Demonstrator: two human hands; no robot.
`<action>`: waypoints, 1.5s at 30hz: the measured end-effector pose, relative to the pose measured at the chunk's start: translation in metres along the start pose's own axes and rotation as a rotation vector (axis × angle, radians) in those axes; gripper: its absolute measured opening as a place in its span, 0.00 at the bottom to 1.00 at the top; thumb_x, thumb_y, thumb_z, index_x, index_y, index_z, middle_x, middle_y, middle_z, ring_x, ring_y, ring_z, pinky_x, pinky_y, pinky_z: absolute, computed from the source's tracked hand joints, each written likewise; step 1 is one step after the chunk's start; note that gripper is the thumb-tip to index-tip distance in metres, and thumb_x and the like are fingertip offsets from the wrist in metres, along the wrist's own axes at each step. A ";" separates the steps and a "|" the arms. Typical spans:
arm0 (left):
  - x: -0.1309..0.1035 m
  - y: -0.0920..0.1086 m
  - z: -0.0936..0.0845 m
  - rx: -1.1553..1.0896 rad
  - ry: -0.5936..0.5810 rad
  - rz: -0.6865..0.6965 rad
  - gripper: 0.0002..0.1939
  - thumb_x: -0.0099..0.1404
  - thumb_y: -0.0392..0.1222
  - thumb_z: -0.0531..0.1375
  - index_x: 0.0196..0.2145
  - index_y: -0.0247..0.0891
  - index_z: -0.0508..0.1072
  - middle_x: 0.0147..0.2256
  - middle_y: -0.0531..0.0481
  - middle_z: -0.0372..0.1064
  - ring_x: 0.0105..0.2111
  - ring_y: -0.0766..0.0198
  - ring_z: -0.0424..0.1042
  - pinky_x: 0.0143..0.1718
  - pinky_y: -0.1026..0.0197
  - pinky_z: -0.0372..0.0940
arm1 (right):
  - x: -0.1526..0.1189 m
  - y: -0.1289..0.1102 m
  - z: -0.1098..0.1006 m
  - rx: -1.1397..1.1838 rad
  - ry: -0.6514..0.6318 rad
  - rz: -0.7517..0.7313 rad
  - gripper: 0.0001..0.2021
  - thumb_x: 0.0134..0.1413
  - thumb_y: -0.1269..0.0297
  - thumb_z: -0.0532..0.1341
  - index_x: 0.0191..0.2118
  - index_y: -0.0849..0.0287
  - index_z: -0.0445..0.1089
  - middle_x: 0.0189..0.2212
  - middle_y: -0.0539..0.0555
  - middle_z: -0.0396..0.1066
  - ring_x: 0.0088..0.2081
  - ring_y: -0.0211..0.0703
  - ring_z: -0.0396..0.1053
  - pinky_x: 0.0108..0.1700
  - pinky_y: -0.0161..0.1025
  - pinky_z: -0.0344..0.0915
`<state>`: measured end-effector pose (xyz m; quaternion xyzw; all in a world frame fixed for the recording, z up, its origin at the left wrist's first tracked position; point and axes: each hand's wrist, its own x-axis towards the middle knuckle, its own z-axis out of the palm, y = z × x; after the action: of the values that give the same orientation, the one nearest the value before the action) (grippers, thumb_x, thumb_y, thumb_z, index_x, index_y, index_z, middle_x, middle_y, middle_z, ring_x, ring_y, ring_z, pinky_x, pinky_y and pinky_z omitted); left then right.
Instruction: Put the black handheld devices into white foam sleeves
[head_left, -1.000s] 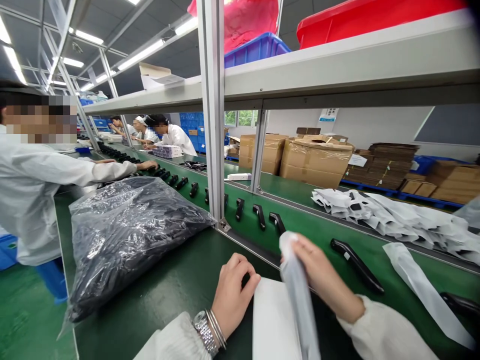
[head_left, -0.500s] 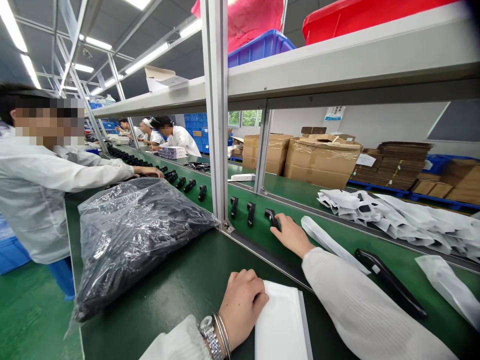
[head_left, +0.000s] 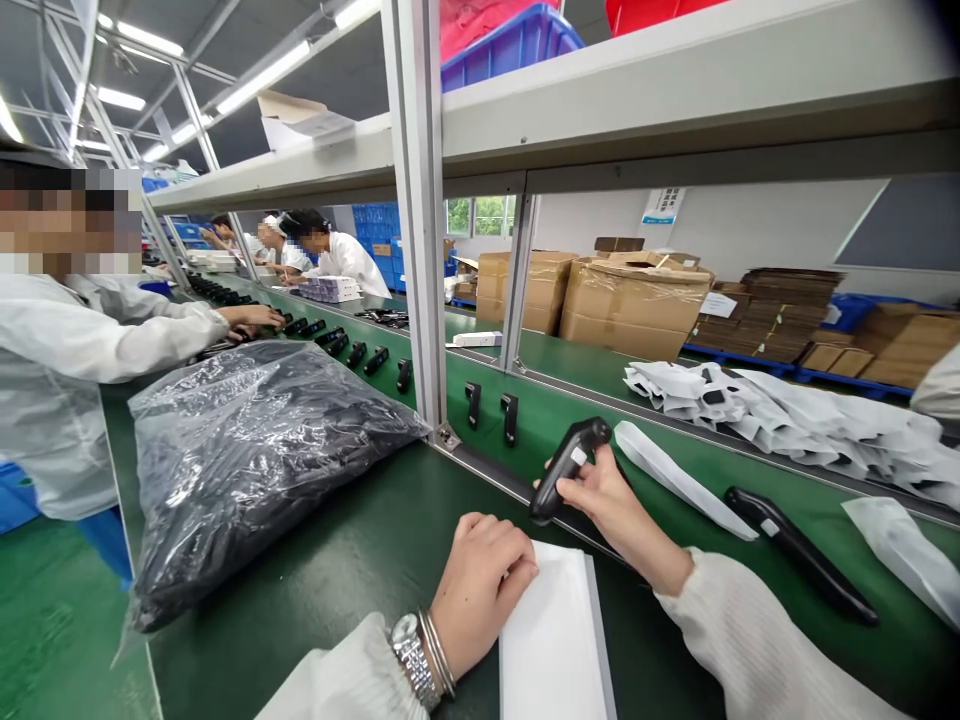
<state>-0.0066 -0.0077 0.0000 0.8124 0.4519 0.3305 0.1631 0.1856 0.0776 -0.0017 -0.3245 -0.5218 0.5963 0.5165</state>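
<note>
A blue bin (head_left: 517,48) and a red bin (head_left: 649,12) top the shelf (head_left: 675,95).

White stack (head_left: 553,640) partly below the bottom edge, red bin (head_left: 652,14) partly above the top, wall sign (head_left: 661,207) illegibly small

Black handle (head_left: 556,483), white label (head_left: 579,456), 4 o'clock; plain white stack (head_left: 549,635), 5; dark-green worktop (head_left: 352,560), 7; blue bin (head_left: 517,45), 12.

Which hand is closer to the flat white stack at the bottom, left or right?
Left. The left hand rests right at the upper left corner of the white stack. The right hand is farther off, beyond the stack, holding a black device.
</note>
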 end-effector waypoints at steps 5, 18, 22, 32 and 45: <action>-0.005 0.006 -0.001 -0.058 0.065 0.037 0.07 0.67 0.35 0.55 0.30 0.40 0.65 0.33 0.52 0.63 0.38 0.62 0.64 0.45 0.56 0.57 | -0.027 0.002 0.013 0.021 -0.070 0.053 0.50 0.46 0.59 0.71 0.63 0.40 0.34 0.40 0.49 0.69 0.31 0.42 0.74 0.35 0.44 0.71; -0.003 0.005 -0.007 -0.214 0.312 -0.183 0.10 0.70 0.40 0.51 0.30 0.40 0.62 0.33 0.51 0.61 0.35 0.61 0.62 0.39 0.57 0.58 | -0.056 0.003 0.047 -0.164 -0.371 0.201 0.17 0.55 0.47 0.62 0.32 0.59 0.72 0.27 0.50 0.69 0.30 0.42 0.68 0.36 0.39 0.64; -0.001 0.000 -0.005 -0.240 0.298 -0.211 0.11 0.71 0.41 0.51 0.29 0.40 0.63 0.32 0.52 0.62 0.34 0.62 0.63 0.39 0.58 0.59 | -0.013 -0.026 0.013 -0.498 0.063 0.027 0.18 0.63 0.48 0.50 0.38 0.58 0.67 0.29 0.53 0.72 0.31 0.45 0.70 0.35 0.40 0.66; -0.001 0.002 -0.004 -0.141 0.173 -0.166 0.09 0.70 0.40 0.51 0.32 0.40 0.67 0.32 0.53 0.65 0.34 0.63 0.65 0.40 0.58 0.59 | 0.081 -0.008 -0.021 -1.416 0.253 0.098 0.18 0.52 0.54 0.61 0.44 0.61 0.69 0.46 0.65 0.71 0.49 0.60 0.68 0.48 0.49 0.62; 0.001 -0.011 -0.002 -0.312 0.272 -0.333 0.09 0.66 0.40 0.55 0.45 0.43 0.65 0.39 0.52 0.61 0.30 0.65 0.62 0.35 0.60 0.62 | 0.013 -0.014 -0.045 -0.997 -0.009 0.260 0.15 0.63 0.52 0.47 0.33 0.56 0.61 0.30 0.53 0.71 0.23 0.37 0.66 0.24 0.35 0.59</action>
<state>-0.0142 -0.0006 -0.0048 0.6400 0.5407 0.4711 0.2760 0.2282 0.1019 0.0022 -0.5909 -0.7004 0.3358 0.2182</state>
